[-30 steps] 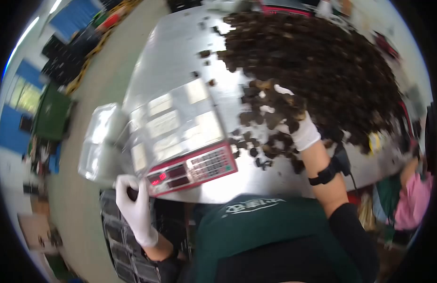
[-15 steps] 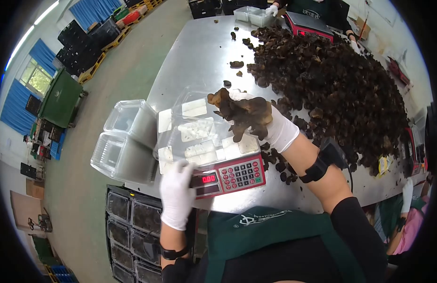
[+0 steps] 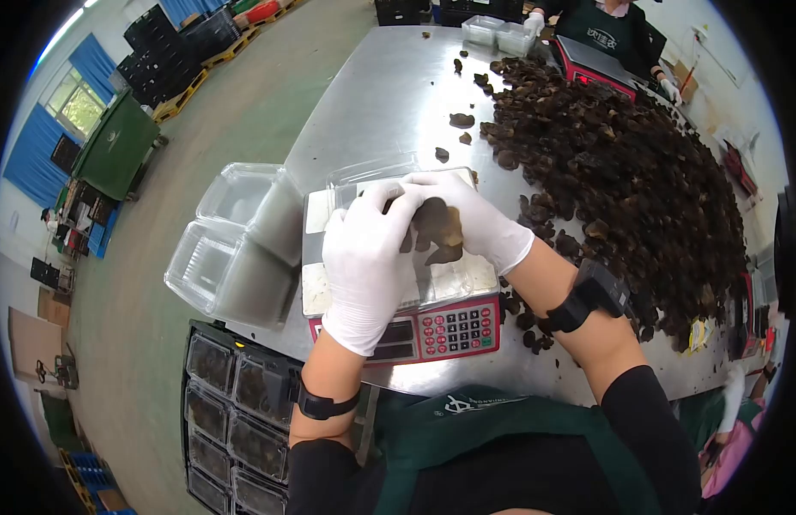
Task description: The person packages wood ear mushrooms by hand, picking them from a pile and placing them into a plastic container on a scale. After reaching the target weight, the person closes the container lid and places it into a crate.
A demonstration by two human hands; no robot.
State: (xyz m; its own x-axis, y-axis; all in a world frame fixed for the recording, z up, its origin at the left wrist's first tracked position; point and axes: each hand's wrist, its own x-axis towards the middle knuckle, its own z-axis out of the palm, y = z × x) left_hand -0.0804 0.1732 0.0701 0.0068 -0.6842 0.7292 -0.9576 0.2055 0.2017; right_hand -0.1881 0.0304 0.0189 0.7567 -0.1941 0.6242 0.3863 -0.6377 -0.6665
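Observation:
Both white-gloved hands meet above a red-framed digital scale [image 3: 492,339]. A bunch of brown wood ear mushrooms [image 3: 438,230] shows between them. My right hand [image 3: 480,219] is closed round the bunch from the right. My left hand [image 3: 368,257] has its fingers curled against the bunch from the left; its fingertips are partly hidden. Under the hands, a clear plastic box [image 3: 364,174] sits on the scale's pan, mostly covered by them. White patches show on the pan. My left wrist covers part of the scale's display.
A big heap of wood ears [image 3: 613,163] covers the table's right side, with loose pieces near it. Stacked clear boxes [image 3: 235,257] stand left of the scale. Below the table edge is a black crate [image 3: 192,403] of filled boxes. Across the table, a co-worker [image 3: 600,34] stands by another scale [image 3: 591,69].
My left hand has risen from the scale's left front corner to the mushroom bunch. My right hand has brought the bunch lower and closer over the box. The view has shifted slightly.

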